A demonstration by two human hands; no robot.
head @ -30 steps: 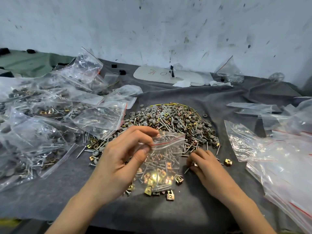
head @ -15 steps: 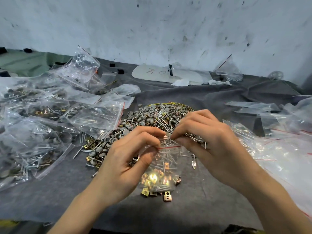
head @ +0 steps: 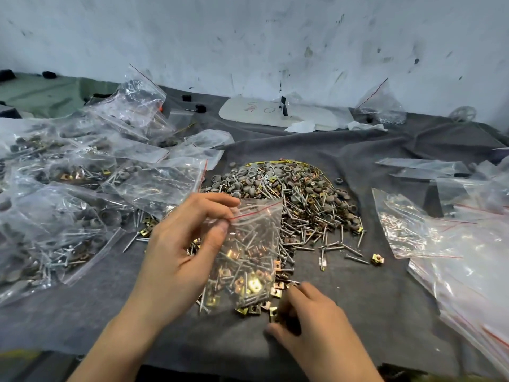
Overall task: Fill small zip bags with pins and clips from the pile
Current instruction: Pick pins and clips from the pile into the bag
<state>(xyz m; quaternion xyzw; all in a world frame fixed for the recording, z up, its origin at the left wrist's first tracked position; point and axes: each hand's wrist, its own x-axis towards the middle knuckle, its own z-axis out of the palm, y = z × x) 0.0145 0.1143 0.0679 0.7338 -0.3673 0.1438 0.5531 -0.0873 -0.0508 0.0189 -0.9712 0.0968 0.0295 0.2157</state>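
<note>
My left hand (head: 176, 257) pinches the top left edge of a small clear zip bag (head: 248, 257) with a red seal line. The bag hangs upright and holds pins and brass clips. Behind it lies the pile (head: 297, 194) of pins, grey caps and clips on the grey cloth (head: 371, 312). My right hand (head: 311, 326) is low at the bag's bottom right corner, fingers curled over loose brass clips (head: 256, 310) lying on the cloth.
Several filled zip bags (head: 55, 216) are heaped on the left. A stack of unfilled zip bags (head: 454, 257) lies on the right. A white board (head: 275, 114) and one more bag (head: 382, 106) sit by the wall at the back.
My right hand left the bag's mouth and dropped to the loose clips below the bag. The left hand still holds the bag at its top.
</note>
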